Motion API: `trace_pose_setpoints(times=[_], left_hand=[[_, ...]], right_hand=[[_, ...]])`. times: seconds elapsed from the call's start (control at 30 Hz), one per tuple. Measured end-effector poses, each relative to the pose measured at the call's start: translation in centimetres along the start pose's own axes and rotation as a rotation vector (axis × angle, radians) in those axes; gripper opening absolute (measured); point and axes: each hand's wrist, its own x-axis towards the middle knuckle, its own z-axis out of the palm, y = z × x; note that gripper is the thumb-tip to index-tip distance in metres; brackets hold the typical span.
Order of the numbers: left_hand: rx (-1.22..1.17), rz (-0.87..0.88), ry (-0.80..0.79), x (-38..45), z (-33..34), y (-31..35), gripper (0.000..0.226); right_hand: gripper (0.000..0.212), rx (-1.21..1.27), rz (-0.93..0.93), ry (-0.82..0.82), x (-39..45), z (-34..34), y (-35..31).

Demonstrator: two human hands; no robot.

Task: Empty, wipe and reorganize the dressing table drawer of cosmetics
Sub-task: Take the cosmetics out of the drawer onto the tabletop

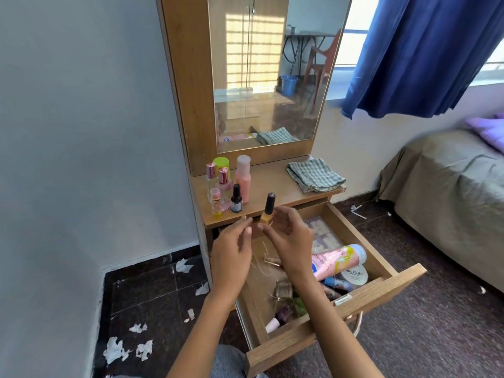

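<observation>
- Nearest us, the drawer (338, 320) is pulled wide open, with a pink tube (336, 260), a nail polish tub (354, 274) and small bottles still inside.
- Our right hand (286, 236) pinches a yellow nail polish bottle (267, 210) upright, just above the tabletop (272, 184) edge.
- Our left hand (231, 249) hovers beside it, fingers loosely curled, holding nothing.
- We judge we should set the bottle down next to the cluster of bottles (226, 184), not knocking them, and keep the checked cloth (315, 174) free for wiping.
</observation>
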Motion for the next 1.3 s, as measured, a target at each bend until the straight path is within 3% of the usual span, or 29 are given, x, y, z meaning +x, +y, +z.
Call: trace_pose_setpoints(times=[0.13,0.27,0.37,0.6,0.8,0.9,1.0,1.07,1.3], left_hand=[[0.454,0.128,-0.14,0.1,-0.2,-1.6,0.047],[0.672,0.147,-0.209,0.1,0.0,-1.9,0.061],[0.729,0.134,-0.21,0.1,0.1,-1.8,0.065],[0.777,0.134,-0.213,0.0,-0.1,-1.3,0.067],[0.786,0.143,-0.247,0.2,-0.3,-1.3,0.068],[0.797,0.151,-0.264,0.3,-0.4,-1.5,0.071],[0.815,0.147,-0.286,0.3,-0.5,-1.6,0.075],[0.829,0.149,-0.299,0.4,-0.5,-1.5,0.078],[0.864,0.145,-0.323,0.5,-0.6,-1.3,0.08]], right_hand=[[0.046,-0.066,0.035,0.072,2.6,1.6,-0.4],[0.037,-0.165,0.069,0.077,3.8,3.2,-0.1],[0.025,-0.235,0.055,0.066,4.0,3.9,0.3],[0.018,-0.261,-0.006,0.02,4.0,3.9,0.8],[0.01,-0.3,-0.123,-0.054,3.1,0.6,1.7],[0.007,-0.539,-0.103,-0.214,2.1,-1.6,2.9],[0.02,-0.922,0.022,-0.581,1.5,-2.4,3.7],[0.029,-1.058,0.036,-0.73,1.4,-2.2,3.7],[0.022,-1.221,-0.03,-0.831,2.1,-0.1,3.1]])
